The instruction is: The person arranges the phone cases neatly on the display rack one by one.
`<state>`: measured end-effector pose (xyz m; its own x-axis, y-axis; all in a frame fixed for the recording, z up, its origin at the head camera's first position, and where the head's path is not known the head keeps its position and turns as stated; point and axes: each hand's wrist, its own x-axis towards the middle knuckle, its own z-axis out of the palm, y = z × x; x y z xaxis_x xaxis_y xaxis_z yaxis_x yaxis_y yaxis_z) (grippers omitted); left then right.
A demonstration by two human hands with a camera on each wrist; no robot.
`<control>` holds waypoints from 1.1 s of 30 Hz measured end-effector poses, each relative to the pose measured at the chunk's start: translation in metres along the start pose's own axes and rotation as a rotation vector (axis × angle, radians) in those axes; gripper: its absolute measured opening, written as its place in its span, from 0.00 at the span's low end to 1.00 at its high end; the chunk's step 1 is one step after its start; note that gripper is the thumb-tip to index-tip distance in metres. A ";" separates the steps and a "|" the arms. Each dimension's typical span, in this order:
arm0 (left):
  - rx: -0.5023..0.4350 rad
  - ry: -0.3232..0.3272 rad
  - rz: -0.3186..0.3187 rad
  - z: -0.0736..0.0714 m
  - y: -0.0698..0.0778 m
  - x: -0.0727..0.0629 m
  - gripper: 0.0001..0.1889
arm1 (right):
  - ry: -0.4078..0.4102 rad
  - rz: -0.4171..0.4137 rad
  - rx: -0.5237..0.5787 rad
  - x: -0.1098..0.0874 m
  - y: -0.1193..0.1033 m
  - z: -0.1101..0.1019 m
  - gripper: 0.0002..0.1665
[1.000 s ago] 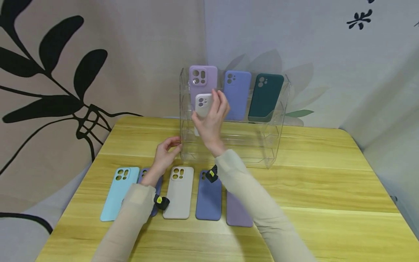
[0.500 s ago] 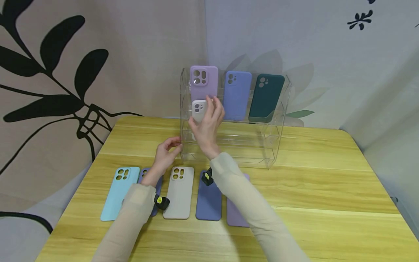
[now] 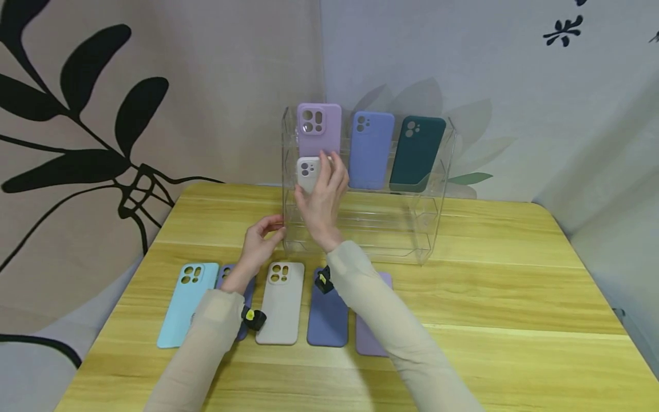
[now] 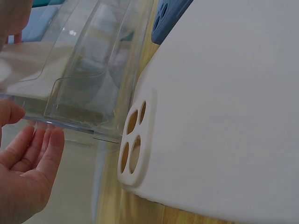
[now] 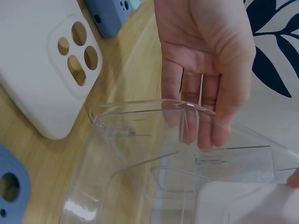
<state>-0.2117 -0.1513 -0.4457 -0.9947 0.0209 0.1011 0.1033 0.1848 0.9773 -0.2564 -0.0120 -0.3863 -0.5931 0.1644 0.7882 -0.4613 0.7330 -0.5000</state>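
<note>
In the head view my right hand [image 3: 323,205] pinches a white phone case [image 3: 307,173] by its edges, thumb at the left and fingers at the right. The case stands in the tier below the top one of a clear acrylic stand [image 3: 378,220], in front of a lilac phone case [image 3: 320,129]. My fingers cover part of it. My left hand [image 3: 259,241] touches the stand's left side with loosely extended fingers; the right wrist view shows these fingers [image 5: 208,133] through the clear side panel. A periwinkle case [image 3: 372,150] and a dark green case [image 3: 418,153] fill the top tier's middle and right.
On the wooden table [image 3: 515,286], several phone cases lie in a row before the stand: light blue [image 3: 187,306], a blue-violet one [image 3: 249,292] partly under my left arm, off-white [image 3: 280,303], slate blue [image 3: 328,320], and purple [image 3: 368,337] partly hidden by my right arm.
My right hand has lowered the white case and moved it slightly left into the stand's lower tier. My left hand stays at the stand's side.
</note>
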 end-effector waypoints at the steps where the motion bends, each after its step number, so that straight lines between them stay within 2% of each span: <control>1: 0.001 0.000 -0.001 0.000 0.000 0.000 0.16 | -0.007 0.006 -0.002 0.000 0.000 -0.001 0.49; 11: 0.003 0.003 -0.024 0.000 0.002 0.000 0.16 | -0.040 0.015 -0.021 0.002 -0.001 -0.005 0.51; 17: 0.013 -0.003 -0.040 0.001 0.007 -0.002 0.17 | -0.058 -0.004 0.054 0.004 0.001 -0.014 0.50; 27: 0.020 0.013 -0.017 0.000 0.002 -0.002 0.17 | -0.064 -0.071 0.187 0.007 0.010 -0.043 0.43; 33: 0.026 0.011 -0.015 0.000 0.002 -0.002 0.16 | -0.081 -0.104 0.206 0.003 0.018 -0.063 0.40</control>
<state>-0.2093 -0.1507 -0.4436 -0.9960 0.0069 0.0886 0.0881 0.2101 0.9737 -0.2250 0.0428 -0.3702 -0.5828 0.0357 0.8118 -0.6425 0.5914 -0.4872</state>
